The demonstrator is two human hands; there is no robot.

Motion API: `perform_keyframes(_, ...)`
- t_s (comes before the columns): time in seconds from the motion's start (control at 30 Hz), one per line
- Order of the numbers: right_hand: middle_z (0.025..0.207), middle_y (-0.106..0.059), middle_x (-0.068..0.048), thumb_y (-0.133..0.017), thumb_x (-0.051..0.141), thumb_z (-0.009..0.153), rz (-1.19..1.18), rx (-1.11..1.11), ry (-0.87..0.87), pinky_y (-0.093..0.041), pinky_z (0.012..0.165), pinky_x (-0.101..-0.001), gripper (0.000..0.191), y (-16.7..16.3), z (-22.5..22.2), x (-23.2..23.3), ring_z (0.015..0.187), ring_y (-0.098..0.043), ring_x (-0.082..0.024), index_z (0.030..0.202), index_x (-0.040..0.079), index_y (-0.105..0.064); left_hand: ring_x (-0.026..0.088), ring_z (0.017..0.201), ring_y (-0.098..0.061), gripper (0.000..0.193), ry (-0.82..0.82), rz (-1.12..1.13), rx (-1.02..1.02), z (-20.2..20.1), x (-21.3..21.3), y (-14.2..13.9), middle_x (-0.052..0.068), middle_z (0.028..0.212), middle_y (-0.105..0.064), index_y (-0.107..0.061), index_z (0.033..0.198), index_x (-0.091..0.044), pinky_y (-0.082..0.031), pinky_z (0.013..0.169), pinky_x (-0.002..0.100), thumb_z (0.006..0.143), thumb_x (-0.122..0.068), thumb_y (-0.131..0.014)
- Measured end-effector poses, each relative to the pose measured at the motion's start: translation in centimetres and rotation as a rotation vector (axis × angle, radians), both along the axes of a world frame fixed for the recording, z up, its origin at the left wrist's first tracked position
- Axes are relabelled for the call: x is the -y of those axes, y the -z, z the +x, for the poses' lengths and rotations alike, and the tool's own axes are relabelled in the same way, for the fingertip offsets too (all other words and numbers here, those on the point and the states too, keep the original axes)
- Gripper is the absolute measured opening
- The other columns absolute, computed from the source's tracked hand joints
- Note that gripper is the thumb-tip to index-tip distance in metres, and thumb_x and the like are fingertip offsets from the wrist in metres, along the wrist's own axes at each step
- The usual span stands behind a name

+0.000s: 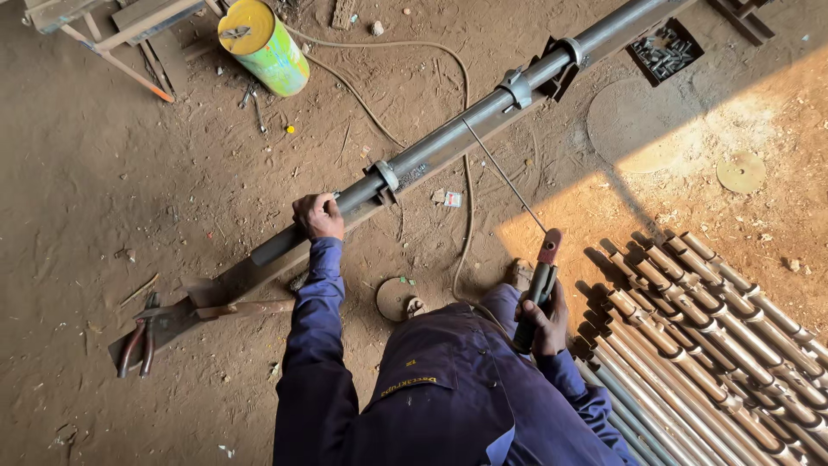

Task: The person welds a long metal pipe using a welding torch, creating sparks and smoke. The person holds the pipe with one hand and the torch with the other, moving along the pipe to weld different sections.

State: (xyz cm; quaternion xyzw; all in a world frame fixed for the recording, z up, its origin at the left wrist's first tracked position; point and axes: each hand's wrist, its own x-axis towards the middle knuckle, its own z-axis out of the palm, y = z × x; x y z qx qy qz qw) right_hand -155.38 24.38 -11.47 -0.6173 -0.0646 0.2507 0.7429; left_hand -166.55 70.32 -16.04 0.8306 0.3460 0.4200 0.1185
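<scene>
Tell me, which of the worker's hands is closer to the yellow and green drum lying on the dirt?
The left. The left hand rests on the long grey pipe, below the drum. The right hand is lower and farther right, gripping the electrode holder.

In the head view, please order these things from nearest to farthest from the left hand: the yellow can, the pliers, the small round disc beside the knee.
From the left hand:
1. Small round disc, lower right of the hand, on the ground.
2. Pliers, lower left, at the end of the steel bar.
3. Yellow can, above, at the top edge.
Pliers and can are nearly equal.
</scene>
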Motion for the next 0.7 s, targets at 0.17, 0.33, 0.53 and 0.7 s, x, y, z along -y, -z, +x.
perform_keyframes(0.17, 0.086, -0.063, -0.009, -0.077, 0.029, 0.080, 0.040, -0.021, -0.060, -0.054, 0.063, -0.0309, 0.079, 0.1, 3.5, 0.7, 0.069, -0.062, -0.016, 0.144, 0.000, -0.040, 0.034, 0.094, -0.058, 0.012, 0.008, -0.034, -0.019, 0.4, 0.2, -0.1, 0.009, 0.089, -0.065, -0.069, 0.087, -0.013, -0.042, 0.092, 0.047, 0.083, -0.005, -0.076)
perform_keyframes(0.33, 0.090, -0.062, -0.008, -0.081, 0.030, 0.077, 0.049, -0.006, -0.129, -0.054, 0.066, -0.0310, 0.084, 0.2, 9.1, 1.6, 0.074, -0.062, -0.016, 0.144, -0.001, -0.040, 0.035, 0.096, -0.058, 0.008, 0.019, -0.013, -0.054, 0.8, 0.3, -0.1, 0.011, 0.092, -0.065, -0.071, 0.090, -0.013, -0.043, 0.094, 0.048, 0.086, -0.007, -0.075)
perform_keyframes(0.53, 0.095, -0.065, -0.009, -0.083, 0.038, 0.075, -0.156, 0.147, -0.287, -0.054, 0.073, -0.0294, 0.090, 0.8, 17.6, 4.6, 0.082, -0.063, -0.016, 0.145, -0.003, -0.044, 0.038, 0.099, -0.058, 0.009, -0.176, 0.082, -0.305, 3.2, 2.2, -0.6, 0.013, 0.094, -0.065, -0.070, 0.091, -0.011, -0.041, 0.098, 0.057, 0.086, -0.014, -0.077)
perform_keyframes(0.7, 0.113, -0.066, -0.011, -0.083, 0.045, 0.075, -0.290, 0.277, -0.416, -0.053, 0.091, -0.0327, 0.105, 1.0, 23.5, 6.4, 0.102, -0.063, -0.020, 0.155, -0.004, -0.035, 0.040, 0.102, -0.062, 0.019, -0.470, -0.012, -0.477, 6.6, 3.9, -1.5, 0.017, 0.093, -0.067, -0.071, 0.089, -0.008, -0.040, 0.089, 0.061, 0.088, -0.021, -0.084)
